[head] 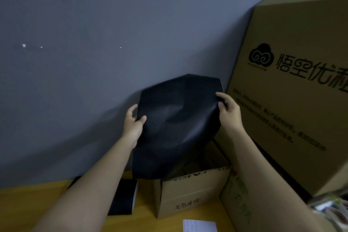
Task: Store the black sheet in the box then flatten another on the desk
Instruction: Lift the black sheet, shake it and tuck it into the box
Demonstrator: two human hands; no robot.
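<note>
I hold a black sheet [175, 124] upright in the air, bowed and creased across its middle. My left hand [132, 125] pinches its left edge and my right hand [228, 113] pinches its upper right edge. The sheet's lower edge hangs just above the open top of a small cardboard box [190, 194] that stands on the yellow desk [24, 207]. More black sheet material [122, 198] lies flat on the desk to the left of the box, partly hidden by my left forearm.
A large printed cardboard carton [293, 84] stands close on the right, almost touching the small box. A grey wall [94, 43] rises behind the desk. A white paper slip [199, 225] lies near the front edge. Packaged items [331, 207] sit at the lower right.
</note>
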